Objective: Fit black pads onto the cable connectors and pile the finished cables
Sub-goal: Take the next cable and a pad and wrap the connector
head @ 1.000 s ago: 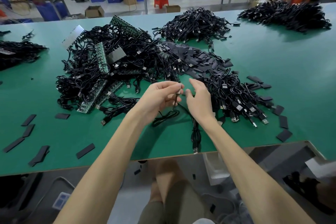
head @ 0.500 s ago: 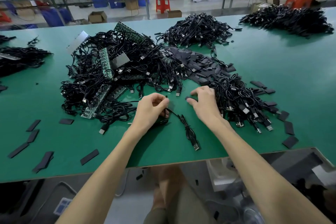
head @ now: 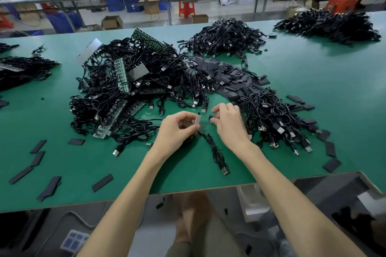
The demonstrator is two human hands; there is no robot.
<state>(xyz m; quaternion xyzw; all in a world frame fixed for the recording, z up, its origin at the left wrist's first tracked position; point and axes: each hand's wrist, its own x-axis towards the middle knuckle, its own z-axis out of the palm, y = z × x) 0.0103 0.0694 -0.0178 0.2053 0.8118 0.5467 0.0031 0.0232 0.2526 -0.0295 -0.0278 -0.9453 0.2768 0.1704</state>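
My left hand (head: 177, 129) grips a black cable by its silver connector (head: 197, 120), which points up. The cable (head: 216, 152) trails toward me on the green table (head: 313, 81), its USB plug near the front edge. Beside it, my right hand (head: 228, 125) pinches a small black pad (head: 213, 119) just right of the connector, a small gap between them. A heap of black pads (head: 225, 77) lies behind my hands. A pile of cables (head: 275, 119) lies right of my right hand, and a large tangle of cables with green circuit boards (head: 129, 89) lies to the left.
Loose black pads (head: 37, 158) are scattered at the front left and front right (head: 331, 149). More cable piles sit at the back centre (head: 225, 37), back right (head: 330, 25) and far left (head: 23, 69). A person sits on a stool at the far right (head: 342, 2).
My hands dropped to the table, then my left hand turned the connector upward. My right hand picked up a pad and brought it next to the connector.
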